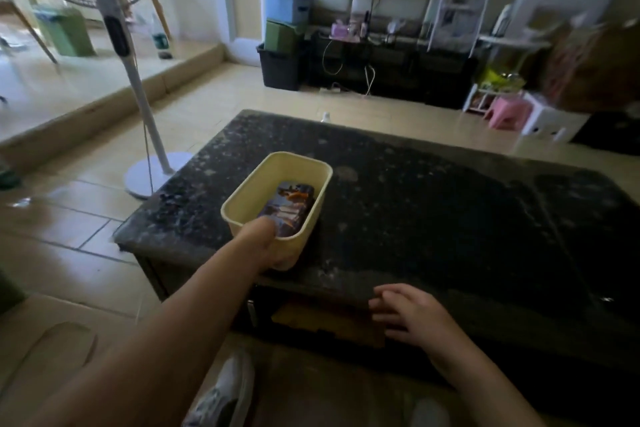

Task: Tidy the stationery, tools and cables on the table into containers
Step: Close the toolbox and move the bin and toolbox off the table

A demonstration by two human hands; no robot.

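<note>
The left hand's thumb [264, 226] hooks over the near rim of the yellow tub [298, 159] and presses on the inside wall. The other fingers are hidden under the outside of that corner, so the left hand [269, 248] pinches the tub wall. Whether the tub rests on the top or is lifted cannot be told. Inside the tub, against its right wall, lies a flat case [290, 205] with dark blue, orange and white print, too blurred to read any writing. To the right of the tub and nearer the person, the right hand [414, 314] hovers at the table's front edge, fingers [385, 298] loosely curled, slightly apart and holding nothing. The tub sits at the near left part of the dark speckled table [450, 204], close to the front edge. Bare tabletop stretches away to the tub's right and beyond it. Left of the tub, just off the table's corner, stands a pedestal fan [140, 94], its round base on the tiled floor. Far beyond the tub are stacked bins [285, 35] and a dark cabinet [398, 73], with a pink stool [507, 113] farther right. Below the tub a shoe [225, 392] shows.
</note>
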